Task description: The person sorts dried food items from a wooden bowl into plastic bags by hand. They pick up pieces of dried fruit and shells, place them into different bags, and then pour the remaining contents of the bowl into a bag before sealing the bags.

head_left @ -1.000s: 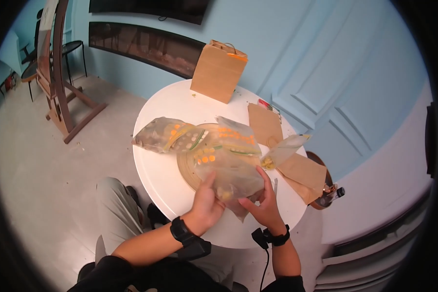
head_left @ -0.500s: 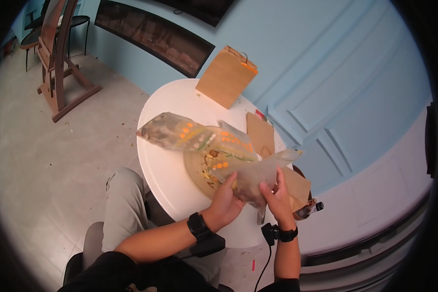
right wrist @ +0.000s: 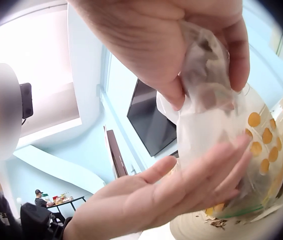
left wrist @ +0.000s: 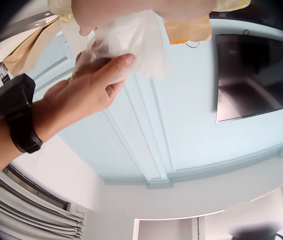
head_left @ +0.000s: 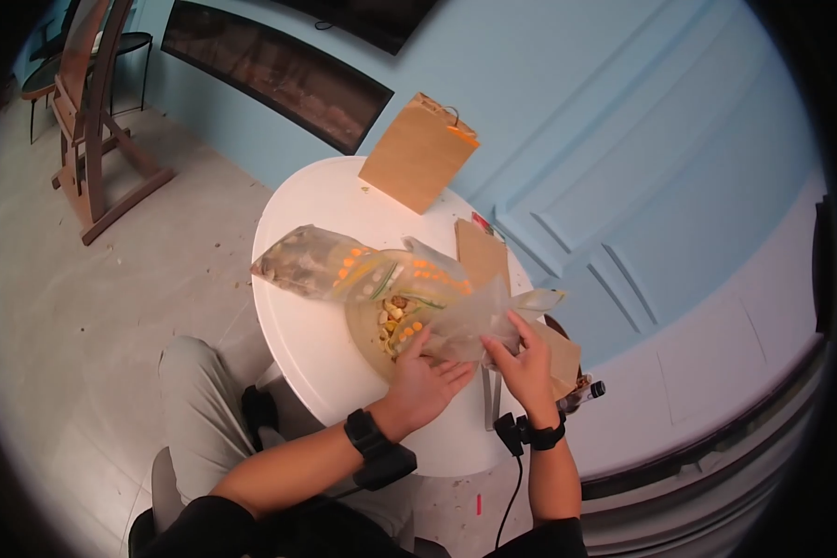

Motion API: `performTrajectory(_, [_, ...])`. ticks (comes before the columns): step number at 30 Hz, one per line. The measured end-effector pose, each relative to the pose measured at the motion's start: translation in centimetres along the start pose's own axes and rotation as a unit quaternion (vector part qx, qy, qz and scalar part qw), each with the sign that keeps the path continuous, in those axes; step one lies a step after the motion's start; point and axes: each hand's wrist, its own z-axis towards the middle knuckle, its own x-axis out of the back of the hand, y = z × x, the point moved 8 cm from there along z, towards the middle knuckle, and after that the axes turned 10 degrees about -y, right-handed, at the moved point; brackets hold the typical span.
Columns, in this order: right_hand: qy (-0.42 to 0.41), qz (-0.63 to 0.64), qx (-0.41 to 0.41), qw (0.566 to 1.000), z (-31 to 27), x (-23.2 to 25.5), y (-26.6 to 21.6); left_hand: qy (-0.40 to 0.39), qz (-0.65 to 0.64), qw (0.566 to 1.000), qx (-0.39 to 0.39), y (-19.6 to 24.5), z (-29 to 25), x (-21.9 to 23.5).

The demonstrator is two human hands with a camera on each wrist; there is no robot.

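Observation:
My right hand (head_left: 527,374) grips the gathered end of a frosted plastic zip bag (right wrist: 201,130) with orange dots. The bag slopes down over a round tray (head_left: 361,337), its dotted part toward the tray's middle. Beneath the bag, my left hand (head_left: 425,389) has its palm up and fingers extended, as the right wrist view shows. Pale and brown dried pieces (head_left: 396,319) lie on the tray. Two more dotted zip bags lie by the tray: one with dark contents (head_left: 298,256) at left, another (head_left: 428,267) behind.
A brown paper bag (head_left: 418,153) stands at the back of the white round table (head_left: 293,325). Flattened paper bags (head_left: 482,249) lie at right, near another frosted bag (head_left: 541,299). A bottle (head_left: 586,392) is beyond the right edge. A wooden easel (head_left: 88,158) stands left.
My left hand has come off the bag and opened palm up below it. The right hand still grips the bag's end. More of the tray and its dried pieces shows.

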Motion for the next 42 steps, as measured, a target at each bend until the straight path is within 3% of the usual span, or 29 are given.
performTrajectory(4, [-0.022,-0.032,0.025,0.999,1.6,0.9,-1.4,0.033,0.022,0.999,0.009,1.3,-1.4,2.0])
performTrajectory(7, [-0.026,-0.042,-0.007,0.999,2.8,1.5,-0.7,0.042,0.055,0.997,0.02,1.8,-2.6,2.2])
performTrajectory(10, [0.008,-0.079,0.031,0.996,3.6,2.4,-1.4,0.06,0.111,0.992,0.026,2.4,-3.0,3.1])
performTrajectory(13, [0.024,-0.112,0.017,0.993,4.3,3.8,-2.6,0.061,0.143,0.987,0.035,2.9,-3.1,4.4])
performTrajectory(19, [0.029,-0.007,0.011,0.999,6.4,5.9,-2.6,0.079,0.159,0.983,0.037,3.1,-3.3,4.9])
performTrajectory(22, [0.008,-0.145,0.02,0.989,6.7,5.5,-4.1,0.083,0.166,0.982,0.029,3.3,-3.3,4.5])
performTrajectory(28, [-0.006,-0.053,0.041,0.998,6.9,4.7,-3.1,0.052,0.222,0.974,-0.008,4.2,-2.3,3.1])
performTrajectory(31, [-0.004,0.006,-0.023,1.0,6.5,4.5,-2.6,0.033,0.236,0.971,0.002,4.2,-1.1,3.4])
performTrajectory(38, [-0.006,0.004,-0.032,0.999,6.2,5.4,-1.0,0.021,0.286,0.958,-0.009,3.7,0.2,3.3])
performTrajectory(42, [0.011,0.009,-0.013,1.0,6.2,7.2,1.3,0.059,0.336,0.939,-0.046,4.5,0.1,3.3])
